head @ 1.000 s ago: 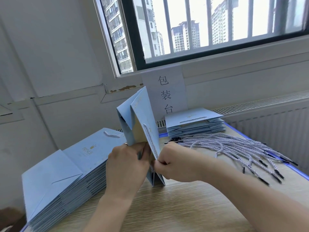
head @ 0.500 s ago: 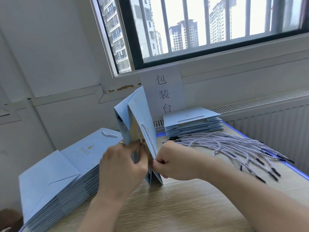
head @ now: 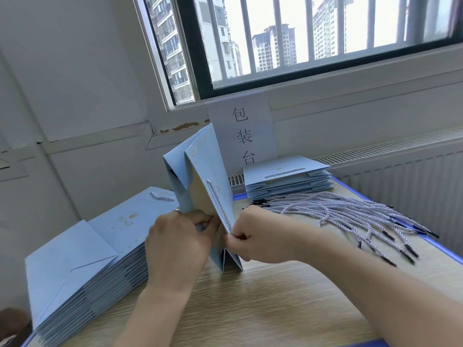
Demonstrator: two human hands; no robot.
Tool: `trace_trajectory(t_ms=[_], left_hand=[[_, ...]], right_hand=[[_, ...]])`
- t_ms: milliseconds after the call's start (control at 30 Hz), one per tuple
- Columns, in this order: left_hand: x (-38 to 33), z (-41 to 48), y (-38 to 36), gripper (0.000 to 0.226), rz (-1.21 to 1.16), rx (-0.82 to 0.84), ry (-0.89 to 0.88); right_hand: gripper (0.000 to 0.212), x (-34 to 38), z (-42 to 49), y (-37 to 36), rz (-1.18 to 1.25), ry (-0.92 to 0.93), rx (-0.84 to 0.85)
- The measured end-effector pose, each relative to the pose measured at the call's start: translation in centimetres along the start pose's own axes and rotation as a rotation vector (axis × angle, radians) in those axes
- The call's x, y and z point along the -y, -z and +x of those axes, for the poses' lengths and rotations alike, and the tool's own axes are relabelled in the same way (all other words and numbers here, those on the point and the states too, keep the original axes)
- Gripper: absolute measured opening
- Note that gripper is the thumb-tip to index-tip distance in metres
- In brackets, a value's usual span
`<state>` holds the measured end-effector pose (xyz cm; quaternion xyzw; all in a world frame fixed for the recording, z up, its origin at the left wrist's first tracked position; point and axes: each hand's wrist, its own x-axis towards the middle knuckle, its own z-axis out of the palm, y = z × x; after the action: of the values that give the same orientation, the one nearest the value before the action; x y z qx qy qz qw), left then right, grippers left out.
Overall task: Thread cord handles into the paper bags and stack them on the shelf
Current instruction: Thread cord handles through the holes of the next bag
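Blue bag mid-frame, one cord in; left hand grips bag, right hand pinches its edge (cord end hidden). Loose cords at right: plenty left.

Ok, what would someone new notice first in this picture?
A pale blue paper bag stands on end centrally, the left hand and right hand gripping its near edge. A stack of flat blue bags lies left of it; white twisted cords with black tips fan out right.

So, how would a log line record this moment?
phase: threading handle | paper bag: upright on table | left hand: grips paper bag | right hand: pinches its edge by cord
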<state>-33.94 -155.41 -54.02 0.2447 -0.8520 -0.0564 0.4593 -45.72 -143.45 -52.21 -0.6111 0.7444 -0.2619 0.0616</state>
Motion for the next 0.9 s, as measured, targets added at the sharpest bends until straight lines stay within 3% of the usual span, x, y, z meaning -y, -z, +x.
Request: trace_trajectory(t_ms=[133, 400, 500, 633, 733, 833, 900], left_hand=[[0.0, 0.1, -0.2, 0.033, 0.053, 0.002, 0.003], [-0.8, -0.1, 0.2, 0.007, 0.094, 0.136, -0.049], [-0.6, -0.1, 0.5, 0.008, 0.085, 0.042, -0.163], [-0.2, 0.1, 1.2, 0.018, -0.106, -0.059, -0.288], [0.1, 0.2, 1.4, 0.013, -0.12, -0.216, -0.343], [-0.2, 0.2, 1.9, 0.022, -0.205, -0.442, -0.296], [-1.1, 0.7, 2.8, 0.032, -0.337, -0.46, -0.152]], right_hand=[[0.047, -0.3, 0.2, -0.1, 0.006, -0.004, -0.003], [0.048, -0.6, 0.3, -0.1, 0.002, 0.021, -0.001], [0.046, -0.8, 0.3, -0.1, 0.007, 0.027, 0.0], [0.045, -0.9, 0.2, -0.1, 0.001, 0.03, 0.003], [0.046, -0.8, 0.3, -0.1, -0.007, 0.044, 0.003], [0.048, -0.8, 0.4, -0.1, -0.03, 0.054, 0.013], [0.049, -0.7, 0.4, -0.2, -0.052, 0.069, 0.007]])
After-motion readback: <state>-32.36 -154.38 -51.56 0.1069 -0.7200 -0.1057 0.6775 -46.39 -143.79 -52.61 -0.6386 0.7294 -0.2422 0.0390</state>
